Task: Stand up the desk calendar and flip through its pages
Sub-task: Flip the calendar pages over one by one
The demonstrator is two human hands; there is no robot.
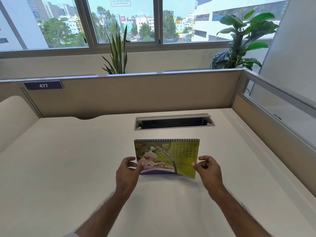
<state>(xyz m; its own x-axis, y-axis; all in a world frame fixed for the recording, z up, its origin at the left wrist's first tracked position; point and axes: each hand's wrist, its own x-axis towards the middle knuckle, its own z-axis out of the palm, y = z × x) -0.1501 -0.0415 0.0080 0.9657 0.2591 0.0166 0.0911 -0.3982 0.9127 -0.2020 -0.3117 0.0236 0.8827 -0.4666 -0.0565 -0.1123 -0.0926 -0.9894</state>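
A spiral-bound desk calendar (168, 156) stands upright on the white desk (68, 159), its wire binding on top and a green page headed MAY facing me. My left hand (127, 173) pinches the lower left edge of that page between thumb and fingers. My right hand (207, 168) pinches the page's lower right corner, which is lifted a little away from the base. Both forearms reach in from the bottom of the view.
A grey cable hatch (174, 123) lies open in the desk just behind the calendar. Beige partition panels (130, 94) wall the desk at the back and right, one bearing a plate marked 477 (43, 85). Potted plants and windows stand beyond.
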